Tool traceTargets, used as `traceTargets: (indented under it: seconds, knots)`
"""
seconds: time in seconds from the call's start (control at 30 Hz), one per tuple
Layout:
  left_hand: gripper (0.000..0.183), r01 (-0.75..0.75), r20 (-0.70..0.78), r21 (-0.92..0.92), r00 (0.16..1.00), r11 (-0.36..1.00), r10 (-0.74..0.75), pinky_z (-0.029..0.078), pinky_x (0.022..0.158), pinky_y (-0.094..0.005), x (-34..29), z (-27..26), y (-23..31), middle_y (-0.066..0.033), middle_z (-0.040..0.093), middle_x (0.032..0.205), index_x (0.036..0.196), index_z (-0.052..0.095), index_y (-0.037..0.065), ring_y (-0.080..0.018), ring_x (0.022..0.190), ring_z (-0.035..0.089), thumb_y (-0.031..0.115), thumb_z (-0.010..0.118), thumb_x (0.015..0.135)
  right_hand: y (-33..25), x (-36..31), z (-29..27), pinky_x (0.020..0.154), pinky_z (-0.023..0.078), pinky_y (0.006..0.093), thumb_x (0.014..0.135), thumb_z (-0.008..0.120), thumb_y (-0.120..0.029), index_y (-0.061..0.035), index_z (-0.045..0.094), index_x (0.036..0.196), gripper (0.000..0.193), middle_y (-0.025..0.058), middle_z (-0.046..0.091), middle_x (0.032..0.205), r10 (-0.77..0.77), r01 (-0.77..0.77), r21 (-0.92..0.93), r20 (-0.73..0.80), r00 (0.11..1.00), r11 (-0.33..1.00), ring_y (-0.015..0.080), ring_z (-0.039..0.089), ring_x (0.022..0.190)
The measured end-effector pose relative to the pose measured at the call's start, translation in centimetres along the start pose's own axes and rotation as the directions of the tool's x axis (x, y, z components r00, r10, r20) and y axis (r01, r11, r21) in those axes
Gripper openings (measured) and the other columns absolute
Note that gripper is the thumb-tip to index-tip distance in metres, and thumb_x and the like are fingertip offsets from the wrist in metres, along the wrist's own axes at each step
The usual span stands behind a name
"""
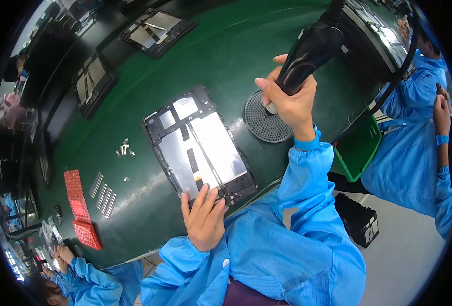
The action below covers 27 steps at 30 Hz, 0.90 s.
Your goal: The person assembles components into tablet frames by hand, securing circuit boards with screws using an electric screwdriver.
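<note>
Panel [201, 145]: may slide if lightly held
Left hand [204, 219]: open, resting there
Right hand [293, 103]: wrapped round black tool [311, 53]

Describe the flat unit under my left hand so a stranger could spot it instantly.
Start with the green table. Near its edge, your bare left hand rests on a black-framed unit with bright silver panels. Unlike the similar units farther away, it lies closest to you, beside a round grey perforated disc.

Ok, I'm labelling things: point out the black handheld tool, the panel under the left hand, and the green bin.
Black handheld tool [309, 56], head view: middle of its body.
Panel [215, 145], head view: silver plate.
Green bin [357, 149], head view: inner surface.
</note>
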<state>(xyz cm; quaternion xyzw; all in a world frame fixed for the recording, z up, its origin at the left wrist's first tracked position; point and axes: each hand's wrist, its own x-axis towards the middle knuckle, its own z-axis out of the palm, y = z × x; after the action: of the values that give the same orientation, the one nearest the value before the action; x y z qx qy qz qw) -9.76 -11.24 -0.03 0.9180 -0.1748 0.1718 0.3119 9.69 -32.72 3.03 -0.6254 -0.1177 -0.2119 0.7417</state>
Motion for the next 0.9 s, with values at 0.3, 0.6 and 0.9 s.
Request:
traceTargets:
  seconds: [0.3, 0.6, 0.9]
  knots:
    - [0.036, -0.041, 0.022, -0.177, 0.999, 0.983, 0.046, 0.035, 0.1, -0.0494, 1.2, -1.7, -1.6, -0.0164, 0.061, 0.113, 0.097, 0.065, 0.003, -0.0342, 0.114, 0.054, 0.012, 0.079, 0.065, -1.6, -0.6, 0.7, 0.052, 0.043, 0.023, 0.076, 0.069, 0.002, 0.0014, 0.048, 0.117, 0.046, 0.001, 0.055, 0.064, -0.02, 0.014, -0.147, -0.038, 0.999, 0.989, 0.0087, 0.052, 0.052]
    - [0.015, 0.499, -0.175, 0.03, 0.856, 0.866, -0.487, 0.048, 0.06, -0.0319, 1.7, -11.4, -13.6, -0.0138, 0.061, 0.081, 0.086, 0.065, -0.002, -0.024, 0.065, 0.059, 0.005, 0.069, 0.074, -3.4, -0.4, 5.0, 0.052, 0.044, 0.0258, 0.08, 0.061, 0.004, 0.0051, 0.04, 0.121, 0.046, 0.0063, 0.055, 0.062, -0.183, 0.179, 0.042, 0.155, 0.971, 0.983, 0.0124, 0.053, 0.051]
    - [0.011, 0.185, 0.531, 0.063, 0.826, 0.981, -0.19, 0.046, 0.061, -0.0322, 6.7, -14.8, -18.9, -0.0109, 0.057, 0.075, 0.079, 0.064, 0.0, -0.0228, 0.067, 0.057, 0.004, 0.071, 0.072, -4.7, -1.5, 8.5, 0.051, 0.046, 0.0264, 0.077, 0.063, 0.005, 0.0041, 0.04, 0.122, 0.051, 0.0066, 0.057, 0.063, -0.137, 0.118, 0.123, 0.159, 0.978, 0.985, 0.0142, 0.055, 0.05]
